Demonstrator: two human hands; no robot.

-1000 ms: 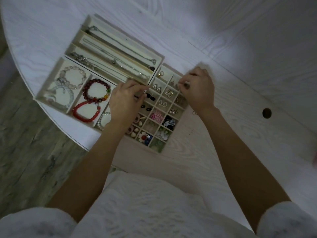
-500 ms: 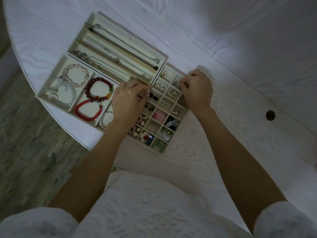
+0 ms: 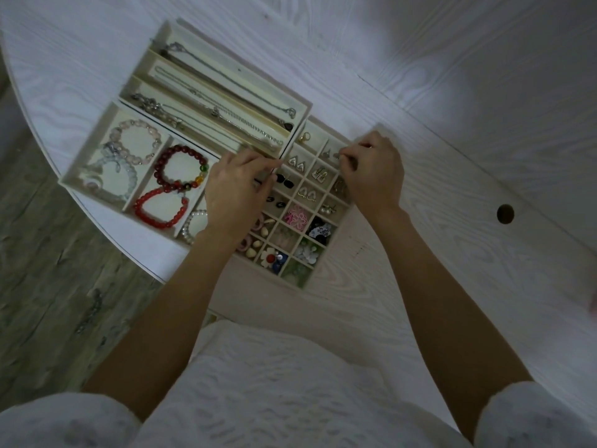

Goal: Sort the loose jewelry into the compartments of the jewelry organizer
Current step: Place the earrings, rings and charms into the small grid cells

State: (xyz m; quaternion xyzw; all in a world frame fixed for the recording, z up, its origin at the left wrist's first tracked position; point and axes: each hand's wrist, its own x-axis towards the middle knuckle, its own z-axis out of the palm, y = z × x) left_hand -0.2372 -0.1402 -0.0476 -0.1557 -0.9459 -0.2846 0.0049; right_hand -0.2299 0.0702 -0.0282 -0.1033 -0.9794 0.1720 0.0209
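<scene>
White table (image 3: 452,76), one organizer (image 3: 310,114) — two hands, left (image 3: 235,192), right (image 3: 374,176), fingers curled, contents unclear.

Bare white table (image 3: 468,176) lies open right of the jewelry organizer (image 3: 300,282); both hands, left hand (image 3: 235,192) and right hand (image 3: 374,176), block its small upper compartments.
</scene>
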